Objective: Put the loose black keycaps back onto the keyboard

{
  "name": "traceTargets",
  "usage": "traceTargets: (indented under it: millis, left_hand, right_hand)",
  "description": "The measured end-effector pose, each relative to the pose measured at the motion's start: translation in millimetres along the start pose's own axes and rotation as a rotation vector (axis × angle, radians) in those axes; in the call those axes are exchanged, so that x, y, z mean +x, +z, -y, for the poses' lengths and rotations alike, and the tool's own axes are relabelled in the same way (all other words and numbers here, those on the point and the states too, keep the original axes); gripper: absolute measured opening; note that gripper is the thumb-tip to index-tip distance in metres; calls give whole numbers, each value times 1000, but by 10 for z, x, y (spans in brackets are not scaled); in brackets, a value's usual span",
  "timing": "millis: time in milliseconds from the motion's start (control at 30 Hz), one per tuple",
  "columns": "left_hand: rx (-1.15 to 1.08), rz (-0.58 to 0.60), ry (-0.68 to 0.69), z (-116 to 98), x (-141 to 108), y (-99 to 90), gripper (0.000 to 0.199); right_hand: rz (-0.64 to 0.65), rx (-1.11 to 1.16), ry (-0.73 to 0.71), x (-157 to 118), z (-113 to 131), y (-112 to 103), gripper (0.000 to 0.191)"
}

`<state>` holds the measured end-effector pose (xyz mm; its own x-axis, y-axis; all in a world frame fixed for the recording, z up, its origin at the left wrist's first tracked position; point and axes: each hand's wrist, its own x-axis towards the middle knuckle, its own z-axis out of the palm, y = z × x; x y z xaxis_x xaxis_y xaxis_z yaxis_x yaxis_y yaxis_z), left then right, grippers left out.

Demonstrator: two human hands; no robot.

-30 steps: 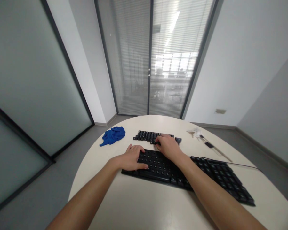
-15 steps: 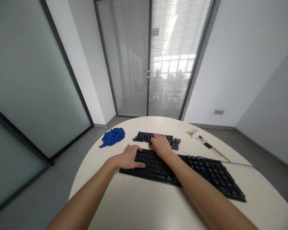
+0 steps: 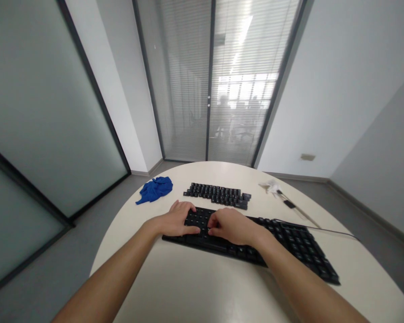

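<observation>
A black keyboard [image 3: 242,252] lies slantwise on the table, its left part bare of keycaps and its right part still capped. Over its left end rests my left hand [image 3: 177,220], thumb and fingers spread apart on the key area. My right hand [image 3: 234,225] is over the middle of the bare part, thumb and fingertips pinched low against it; whatever they hold is too small to make out. Beyond the keyboard, loose black keycaps [image 3: 218,193] lie in rows.
On the round cream table [image 3: 188,287], a crumpled blue cloth [image 3: 155,189] lies at the left. At the right are a white tissue-like piece [image 3: 271,186], a thin stick with a black band [image 3: 299,211] and the keyboard's cable [image 3: 336,232]. Glass panels stand behind.
My right hand has come back from the loose keycaps to the keyboard, its fingers now pinched. The left hand stays on the keyboard's left end. The view has shifted slightly.
</observation>
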<state>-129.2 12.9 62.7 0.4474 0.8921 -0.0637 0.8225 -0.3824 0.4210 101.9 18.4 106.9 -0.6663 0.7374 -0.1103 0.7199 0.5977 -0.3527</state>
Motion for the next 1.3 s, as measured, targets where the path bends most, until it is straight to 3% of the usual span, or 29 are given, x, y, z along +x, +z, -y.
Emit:
traceTargets:
  millis: [167,400,733,800,1000,1133,1300]
  left_hand:
    - [-33,-13,19,20,11,10,58]
    - [-7,15,62,13,10,49,98]
    - [8,26,39,-1,40,56,102]
    - [5,31,31,-1,43,42,99]
    - [-19,-3,34,15,61,49,58]
    - [5,-31,12,-5,62,69,54]
    - [17,-33,-7,-61,50,58,52]
  right_hand:
    - [-10,12,-6,6,-31,46,12]
    - [15,14,-13,21,-35,33,14]
    - [11,-37,-7,75,17,29,11]
    - [13,-72,14,73,59,22,11]
    - [37,-67,2,65,72,-12,16]
    - [43,32,-60,85,-50,-11,20]
    - [12,35,-36,125,-91,33,17]
